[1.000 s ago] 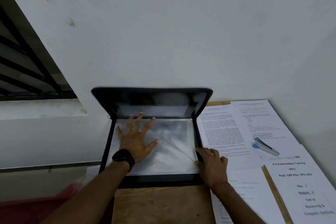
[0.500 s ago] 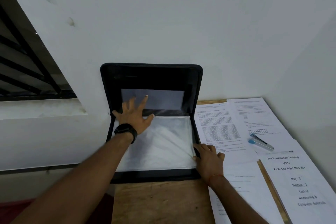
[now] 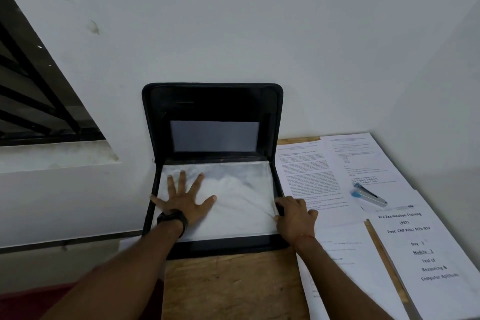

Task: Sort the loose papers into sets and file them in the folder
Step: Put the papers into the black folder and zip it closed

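A black folder [image 3: 155,189] lies open on the wooden table, its lid [image 3: 213,101] leaning upright against the wall with a pale pocket window in it. Clear plastic sleeves [image 3: 239,189] fill the lower half. My left hand [image 3: 185,199] presses flat on the sleeves at the left, fingers spread. My right hand [image 3: 294,213] grips the right edge of the sleeves and folder with curled fingers. Loose printed papers [image 3: 306,171] lie to the right of the folder, and a titled set "Pre Examination Training" [image 3: 420,247] lies at the far right.
A stapler [image 3: 368,195], blue and silver, rests on the sheets at the right. More sheets [image 3: 345,262] lie under my right forearm. Bare wood of the table [image 3: 233,288] shows in front of the folder. A white wall stands close behind; a barred window [image 3: 33,91] is at left.
The lid has swung from half raised to fully upright against the wall. My left hand pushed it up, then came back down flat onto the sleeves. My right hand stayed at the right edge.
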